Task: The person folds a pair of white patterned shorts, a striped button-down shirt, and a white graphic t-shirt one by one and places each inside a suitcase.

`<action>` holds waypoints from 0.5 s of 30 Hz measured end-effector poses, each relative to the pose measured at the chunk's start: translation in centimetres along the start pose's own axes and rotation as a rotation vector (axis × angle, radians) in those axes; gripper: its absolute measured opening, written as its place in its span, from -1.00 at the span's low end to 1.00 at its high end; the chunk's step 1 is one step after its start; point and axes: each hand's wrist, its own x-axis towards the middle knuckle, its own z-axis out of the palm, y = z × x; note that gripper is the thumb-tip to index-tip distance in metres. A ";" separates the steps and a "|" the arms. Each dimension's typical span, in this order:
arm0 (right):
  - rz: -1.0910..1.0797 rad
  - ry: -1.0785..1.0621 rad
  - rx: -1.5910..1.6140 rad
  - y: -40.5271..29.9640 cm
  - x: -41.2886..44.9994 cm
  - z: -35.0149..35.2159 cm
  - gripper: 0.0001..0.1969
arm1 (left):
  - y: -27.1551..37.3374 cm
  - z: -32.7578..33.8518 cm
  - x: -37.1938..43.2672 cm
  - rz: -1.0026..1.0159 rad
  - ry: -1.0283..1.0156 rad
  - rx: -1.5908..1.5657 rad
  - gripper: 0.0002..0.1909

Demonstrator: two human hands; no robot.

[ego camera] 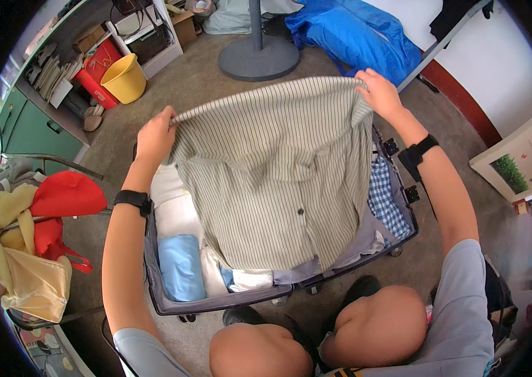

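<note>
A beige shirt with thin dark stripes [266,188] hangs spread between my hands, with a dark button on its front. My left hand [156,134] grips its upper left edge, and my right hand [380,93] pinches its upper right corner. Beneath and behind the shirt lies an opened suitcase [214,303] on the floor, partly covered by it. In the suitcase's left part are a rolled light-blue cloth [180,267] and folded white clothes [176,214]. A blue-and-white checked cloth [386,202] lies at its right side, near a greyish garment [351,247].
A metal chair [58,160] heaped with red and yellow fabric items stands at the left. Beyond the suitcase are a yellow bin [124,79], a round grey stand base [259,59] and a large blue bag [360,35]. A picture panel [513,165] leans at the right.
</note>
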 end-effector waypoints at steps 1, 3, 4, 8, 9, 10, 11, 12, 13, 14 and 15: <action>0.024 0.090 -0.047 -0.1 0.5 0.0 -0.78 | 0.2 0.1 0.3 0.002 0.000 -0.002 -0.83; 0.050 0.179 -0.097 0.1 0.9 -0.1 -0.80 | 0.7 0.1 0.8 -0.116 0.127 0.041 -0.85; 0.045 0.203 -0.149 0.3 1.1 0.0 -0.82 | 1.0 -0.1 0.9 -0.158 0.151 0.027 -0.86; -0.029 0.310 -0.176 -0.2 0.5 -0.8 -0.84 | 1.1 -0.3 0.3 -0.203 0.302 -0.049 -0.85; -0.094 0.374 -0.158 -0.6 -0.2 -1.4 -0.83 | 1.3 -0.3 -0.3 -0.202 0.300 -0.052 -0.85; -0.093 0.371 -0.155 -0.9 -1.1 -1.4 -0.83 | 1.4 -0.2 -1.3 -0.198 0.332 -0.145 -0.81; -0.103 0.362 -0.099 -1.1 -2.4 -1.5 -0.80 | 1.7 -0.2 -2.5 -0.192 0.364 -0.238 -0.76; -0.113 0.352 -0.041 -1.4 -3.9 -1.4 -0.77 | 2.0 -0.1 -4.5 -0.173 0.313 -0.202 -0.71; -0.117 0.329 -0.005 -1.3 -5.8 -0.9 -0.74 | 2.4 0.8 -6.7 -0.149 0.259 -0.178 -0.65; -0.096 0.301 0.034 -1.7 -8.0 -0.8 -0.75 | 2.2 1.2 -9.1 -0.096 0.193 -0.102 -0.60; -0.112 0.283 0.080 -2.2 -10.3 0.0 -0.74 | 1.7 2.0 -12.2 -0.052 0.119 -0.014 -0.56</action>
